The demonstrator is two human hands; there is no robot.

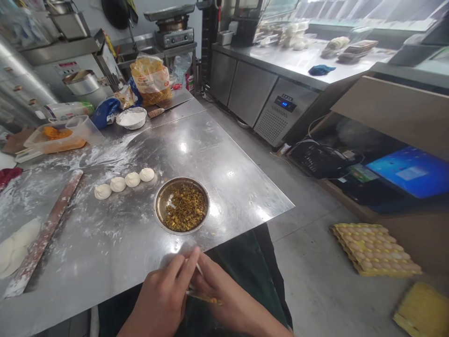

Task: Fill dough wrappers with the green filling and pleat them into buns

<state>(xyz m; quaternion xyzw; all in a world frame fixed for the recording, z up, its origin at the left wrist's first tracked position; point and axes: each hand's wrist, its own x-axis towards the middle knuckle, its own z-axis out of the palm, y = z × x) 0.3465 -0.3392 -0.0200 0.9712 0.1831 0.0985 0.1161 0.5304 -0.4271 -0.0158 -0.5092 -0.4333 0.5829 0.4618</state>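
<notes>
My left hand (pixel 164 295) and my right hand (pixel 224 299) meet at the near edge of the steel table (pixel 115 243), fingers pinched together over a thin dough wrapper (pixel 203 295) with a bit of yellow filling. Just beyond them stands a round metal bowl (pixel 181 205) of chopped yellow-brown filling. Several folded white dumplings (pixel 124 181) lie in a row on the floured surface to the bowl's left.
A long wooden stick (pixel 45 231) and flat dough rounds (pixel 16 245) lie at the left. A flour bowl (pixel 131 117), bags and plastic containers (pixel 56 135) crowd the far end. Egg trays (pixel 375 248) sit on the floor at right, near a lit screen (pixel 410 171).
</notes>
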